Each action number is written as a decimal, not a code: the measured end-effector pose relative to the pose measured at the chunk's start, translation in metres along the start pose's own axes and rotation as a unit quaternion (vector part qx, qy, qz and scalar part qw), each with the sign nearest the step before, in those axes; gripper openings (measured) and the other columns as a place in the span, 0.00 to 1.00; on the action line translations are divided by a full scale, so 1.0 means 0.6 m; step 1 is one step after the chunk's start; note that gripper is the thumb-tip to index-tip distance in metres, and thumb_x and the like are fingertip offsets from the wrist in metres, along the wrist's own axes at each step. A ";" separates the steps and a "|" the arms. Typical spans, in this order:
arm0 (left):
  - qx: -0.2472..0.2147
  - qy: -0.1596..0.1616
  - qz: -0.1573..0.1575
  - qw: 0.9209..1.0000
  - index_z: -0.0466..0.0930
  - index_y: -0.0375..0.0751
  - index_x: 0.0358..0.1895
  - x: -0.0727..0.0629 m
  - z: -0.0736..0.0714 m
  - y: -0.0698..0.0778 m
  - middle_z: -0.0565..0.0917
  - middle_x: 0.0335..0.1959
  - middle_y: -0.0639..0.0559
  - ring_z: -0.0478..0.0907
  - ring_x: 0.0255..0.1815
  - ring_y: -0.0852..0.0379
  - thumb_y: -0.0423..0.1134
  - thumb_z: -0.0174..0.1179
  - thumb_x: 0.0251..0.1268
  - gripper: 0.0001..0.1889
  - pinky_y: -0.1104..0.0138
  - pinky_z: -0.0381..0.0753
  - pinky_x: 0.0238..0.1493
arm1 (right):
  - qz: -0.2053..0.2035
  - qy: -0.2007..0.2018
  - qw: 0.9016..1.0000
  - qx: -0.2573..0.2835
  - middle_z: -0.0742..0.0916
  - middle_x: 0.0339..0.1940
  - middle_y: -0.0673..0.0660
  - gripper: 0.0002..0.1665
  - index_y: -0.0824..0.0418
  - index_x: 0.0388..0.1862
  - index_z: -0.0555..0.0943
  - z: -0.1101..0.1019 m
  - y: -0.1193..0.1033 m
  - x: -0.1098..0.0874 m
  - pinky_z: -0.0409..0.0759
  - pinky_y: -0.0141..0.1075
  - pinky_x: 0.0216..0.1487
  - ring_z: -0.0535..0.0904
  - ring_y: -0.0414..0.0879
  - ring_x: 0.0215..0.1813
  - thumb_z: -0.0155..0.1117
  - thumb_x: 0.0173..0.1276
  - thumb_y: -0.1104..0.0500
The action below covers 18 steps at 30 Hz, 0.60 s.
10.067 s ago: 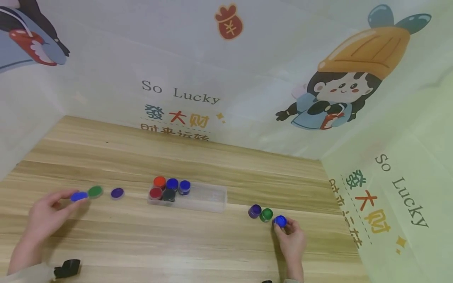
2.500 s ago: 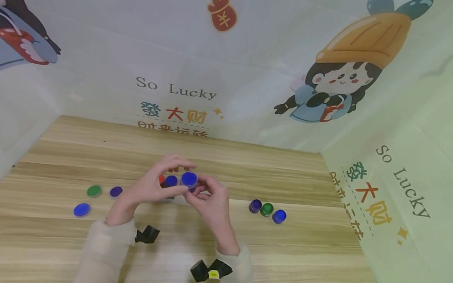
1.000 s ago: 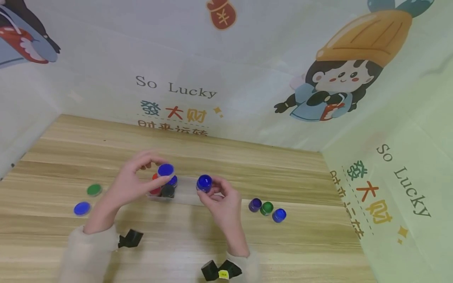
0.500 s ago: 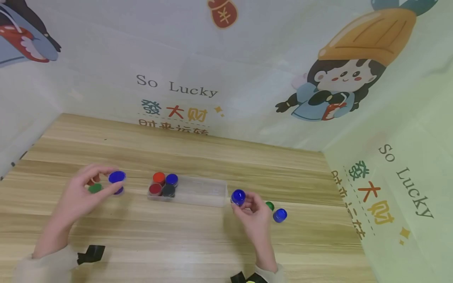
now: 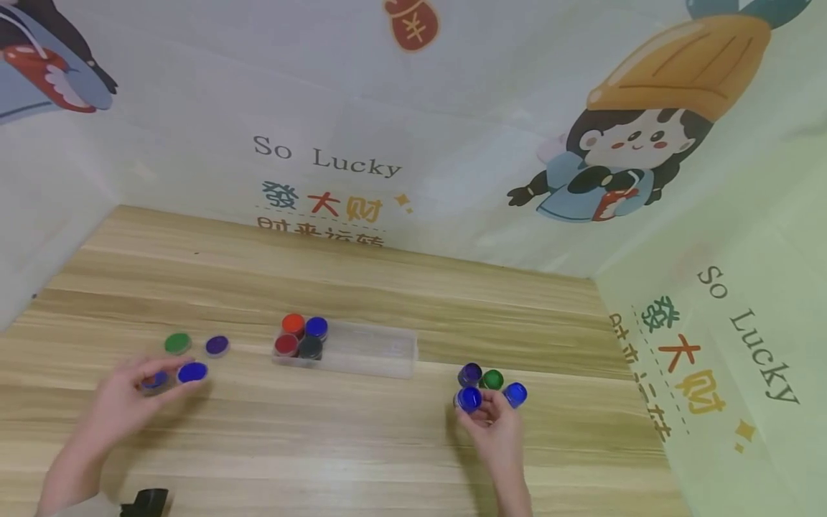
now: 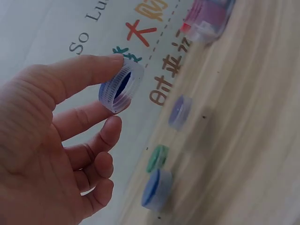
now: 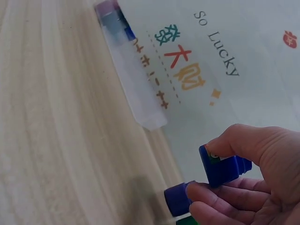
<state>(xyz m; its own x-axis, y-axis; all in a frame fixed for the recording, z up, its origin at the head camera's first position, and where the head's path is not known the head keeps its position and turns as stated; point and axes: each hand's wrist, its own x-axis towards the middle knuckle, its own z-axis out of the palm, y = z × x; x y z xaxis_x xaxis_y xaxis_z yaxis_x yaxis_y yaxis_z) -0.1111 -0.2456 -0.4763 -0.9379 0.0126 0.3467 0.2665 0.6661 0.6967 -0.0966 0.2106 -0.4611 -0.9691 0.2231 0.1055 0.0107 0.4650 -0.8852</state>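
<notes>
My left hand (image 5: 119, 402) pinches a blue screw cap (image 5: 192, 372) between thumb and index finger, its clear ridged rim showing in the left wrist view (image 6: 123, 85). Close by on the table lie a green cap (image 5: 177, 343), a purple cap (image 5: 217, 345) and another blue cap (image 5: 155, 381), partly behind my fingers. My right hand (image 5: 502, 434) holds an uncapped blue paint jar (image 5: 469, 399) by its sides, low in front of the open purple jar (image 5: 470, 374) and green jar (image 5: 493, 379). To the right of its fingers stands an open blue jar (image 5: 515, 394).
A clear plastic box (image 5: 377, 352) sits mid-table. Capped jars fill its left end: orange-red (image 5: 293, 324), dark red (image 5: 286, 345), blue (image 5: 316, 327) and dark (image 5: 311, 348). Printed cloth walls (image 5: 452, 215) border the wooden table (image 5: 336, 445).
The first blue cap and jar were set down. A second blue jar left the box, and its cap came off between my hands. The hands then moved apart, cap left, jar right.
</notes>
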 end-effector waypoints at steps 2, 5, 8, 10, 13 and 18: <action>0.006 -0.015 -0.017 1.000 0.84 0.36 0.41 -0.005 0.002 -0.003 0.77 0.35 0.57 0.65 0.35 0.74 0.33 0.75 0.40 0.19 0.78 0.67 0.32 | 0.006 -0.004 1.000 -0.015 0.86 0.29 0.65 0.19 0.75 0.37 0.76 -0.002 0.005 -0.003 0.78 0.27 0.31 0.80 0.45 0.29 0.72 0.45 0.73; 0.016 -0.034 -0.036 0.999 0.84 0.35 0.40 -0.011 0.007 -0.005 0.78 0.34 0.52 0.67 0.34 0.73 0.36 0.75 0.42 0.18 0.76 0.69 0.33 | 0.011 -0.009 0.999 -0.030 0.85 0.30 0.64 0.19 0.74 0.37 0.77 -0.002 0.012 -0.007 0.78 0.27 0.31 0.81 0.47 0.29 0.73 0.46 0.72; 0.026 -0.051 -0.056 0.997 0.84 0.34 0.41 -0.016 0.011 -0.007 0.77 0.30 0.53 0.66 0.31 0.69 0.38 0.74 0.43 0.19 0.73 0.67 0.30 | 0.009 -0.010 0.999 -0.042 0.85 0.29 0.64 0.18 0.73 0.36 0.78 -0.001 0.018 -0.010 0.79 0.28 0.31 0.81 0.48 0.30 0.73 0.46 0.71; 0.029 -0.057 -0.059 0.996 0.84 0.34 0.42 -0.019 0.015 -0.010 0.75 0.27 0.55 0.64 0.29 0.67 0.38 0.74 0.44 0.19 0.71 0.66 0.28 | 0.006 -0.009 0.998 -0.056 0.85 0.30 0.63 0.17 0.72 0.35 0.78 0.000 0.022 -0.013 0.79 0.29 0.31 0.82 0.50 0.31 0.74 0.46 0.70; 0.025 -0.050 -0.048 0.997 0.84 0.33 0.40 -0.024 0.019 -0.014 0.73 0.25 0.57 0.63 0.26 0.65 0.36 0.74 0.42 0.18 0.71 0.64 0.26 | -0.001 -0.008 0.996 -0.089 0.86 0.30 0.63 0.17 0.71 0.34 0.80 0.002 0.026 -0.017 0.80 0.33 0.32 0.82 0.52 0.33 0.75 0.45 0.69; 0.039 -0.044 -0.028 0.998 0.85 0.33 0.37 -0.028 0.023 -0.022 0.74 0.25 0.57 0.61 0.25 0.65 0.33 0.75 0.39 0.18 0.71 0.63 0.24 | -0.004 -0.012 0.992 -0.128 0.85 0.35 0.63 0.20 0.70 0.37 0.80 0.006 0.033 -0.021 0.81 0.38 0.36 0.82 0.53 0.37 0.77 0.45 0.66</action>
<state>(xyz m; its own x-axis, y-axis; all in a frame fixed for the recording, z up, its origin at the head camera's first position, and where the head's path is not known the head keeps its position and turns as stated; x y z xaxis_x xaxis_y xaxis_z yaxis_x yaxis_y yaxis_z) -0.1017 -0.2440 -0.5001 -0.9677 0.0362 0.2494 0.1976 0.7233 0.6616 -0.0849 0.2142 -0.4817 -0.9750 0.1993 0.0984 0.0622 0.6696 -0.7401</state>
